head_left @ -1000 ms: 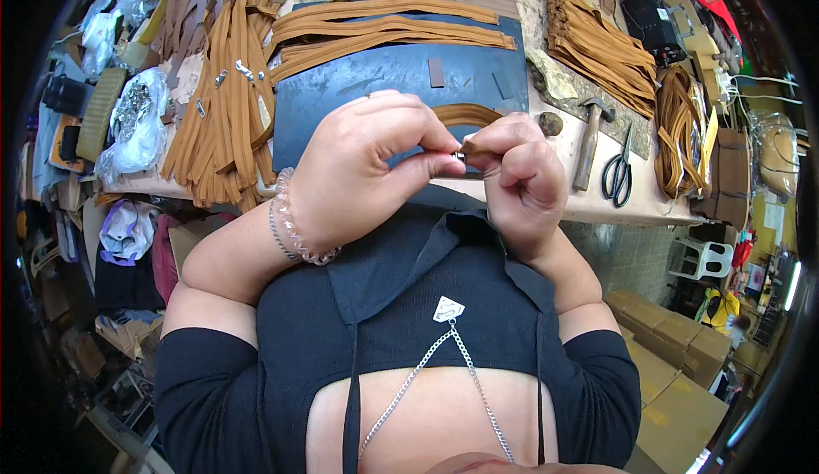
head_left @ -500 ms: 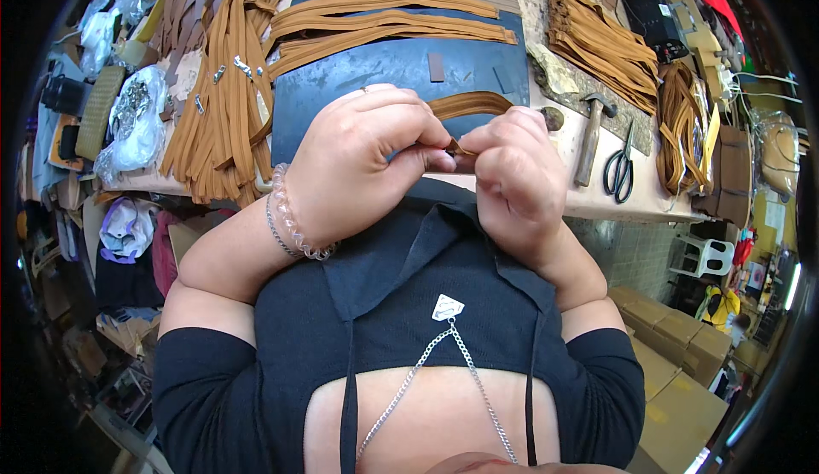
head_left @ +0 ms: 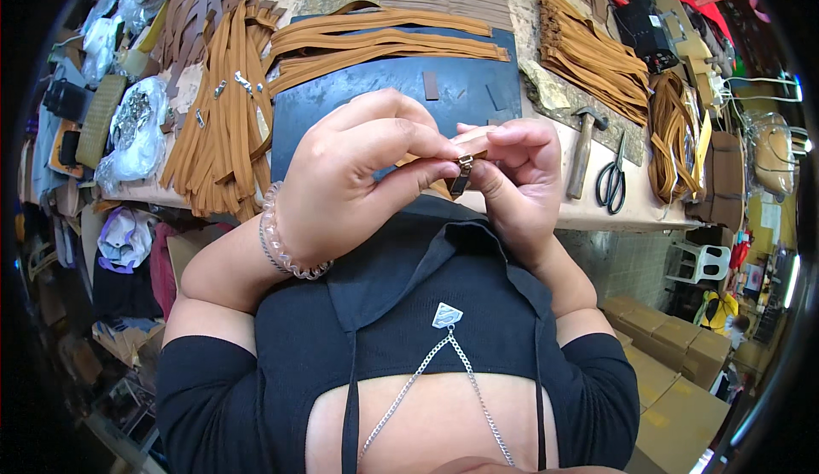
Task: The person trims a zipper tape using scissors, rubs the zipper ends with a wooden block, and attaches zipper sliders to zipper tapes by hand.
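Observation:
In front of my chest, both hands are closed on a brown zipper tape [head_left: 474, 143]. A small brass-coloured zipper slider [head_left: 465, 161] sits at the fingertips, a dark pull tab [head_left: 459, 186] hanging below it. My left hand [head_left: 345, 162] pinches from the left side, thumb and forefinger meeting at the slider. From the other side, my right hand [head_left: 529, 184] has its thumb under and its fingers over the tape. Part of the tape is hidden by the fingers. Beyond them lies a dark blue mat [head_left: 341, 90] with several brown zipper tapes [head_left: 392, 50] across its far side.
Left of the mat, more brown zippers [head_left: 217, 124] hang over the table edge, with metal sliders on them. A bag of metal parts [head_left: 141, 120] is farther left. On the right are a hammer [head_left: 584, 154], black scissors [head_left: 611, 180] and zipper bundles [head_left: 593, 52].
My right hand has turned and opened its grip outward, showing the palm side. The slider and dark pull tab now show between my fingertips; the looped tape over the mat has dropped from sight.

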Demonstrator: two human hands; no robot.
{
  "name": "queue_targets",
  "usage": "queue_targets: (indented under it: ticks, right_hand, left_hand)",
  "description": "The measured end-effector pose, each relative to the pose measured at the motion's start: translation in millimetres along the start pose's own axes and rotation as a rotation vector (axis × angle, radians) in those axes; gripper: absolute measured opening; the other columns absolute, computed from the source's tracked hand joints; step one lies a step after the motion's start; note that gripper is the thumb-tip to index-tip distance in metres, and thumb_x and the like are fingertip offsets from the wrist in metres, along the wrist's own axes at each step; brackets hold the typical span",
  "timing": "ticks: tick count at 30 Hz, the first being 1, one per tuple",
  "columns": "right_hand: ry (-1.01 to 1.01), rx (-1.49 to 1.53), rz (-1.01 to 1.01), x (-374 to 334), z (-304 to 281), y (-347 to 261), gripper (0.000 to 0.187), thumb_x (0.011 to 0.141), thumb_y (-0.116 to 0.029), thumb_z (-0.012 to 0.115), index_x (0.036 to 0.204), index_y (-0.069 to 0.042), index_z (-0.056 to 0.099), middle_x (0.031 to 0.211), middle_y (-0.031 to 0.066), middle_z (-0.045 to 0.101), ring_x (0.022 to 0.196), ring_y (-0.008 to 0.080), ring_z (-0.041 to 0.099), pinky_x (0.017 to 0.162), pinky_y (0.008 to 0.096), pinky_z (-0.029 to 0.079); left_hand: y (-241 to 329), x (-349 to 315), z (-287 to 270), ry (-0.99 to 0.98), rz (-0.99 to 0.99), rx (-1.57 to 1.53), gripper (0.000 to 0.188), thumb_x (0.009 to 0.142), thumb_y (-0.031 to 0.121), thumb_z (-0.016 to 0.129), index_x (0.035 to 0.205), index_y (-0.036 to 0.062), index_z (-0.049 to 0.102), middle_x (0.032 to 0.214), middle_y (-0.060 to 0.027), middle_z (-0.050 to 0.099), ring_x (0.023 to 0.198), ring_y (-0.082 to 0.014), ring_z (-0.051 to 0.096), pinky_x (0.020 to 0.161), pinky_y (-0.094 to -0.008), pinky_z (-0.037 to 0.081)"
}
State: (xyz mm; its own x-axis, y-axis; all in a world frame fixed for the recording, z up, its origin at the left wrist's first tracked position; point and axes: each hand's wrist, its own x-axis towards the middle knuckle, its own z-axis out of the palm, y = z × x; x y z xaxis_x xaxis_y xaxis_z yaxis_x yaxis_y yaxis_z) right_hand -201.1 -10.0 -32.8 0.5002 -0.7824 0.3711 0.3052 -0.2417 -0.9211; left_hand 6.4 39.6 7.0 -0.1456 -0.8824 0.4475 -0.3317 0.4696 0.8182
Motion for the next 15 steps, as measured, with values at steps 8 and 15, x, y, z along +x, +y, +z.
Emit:
queue_targets:
  ticks: [8,15]
  right_hand:
    - [-0.149,-0.311,-0.296,8,-9,-5,0.031,0.087,0.008,0.069,0.115,-0.003,0.062,0.106,0.0139,0.070,0.093,0.0241,0.066,0.082,0.0339,0.053]
    - [-0.192,-0.349,-0.230,9,-7,-16,0.031,0.084,0.011,0.070,0.112,-0.003,0.065,0.103,0.0125,0.068,0.091,0.0229,0.065,0.079,0.0321,0.053]
  left_hand:
    - [2,3,-4,-0.018,0.233,0.203,0.021,0.074,0.001,0.081,0.092,0.0045,0.072,0.089,-0.0082,0.066,0.081,-0.0237,0.064,0.071,-0.0332,0.050]
    - [1,5,-7,-0.071,0.177,0.183,0.018,0.075,0.001,0.080,0.090,0.0037,0.071,0.088,-0.0086,0.065,0.082,-0.0241,0.064,0.072,-0.0333,0.050]
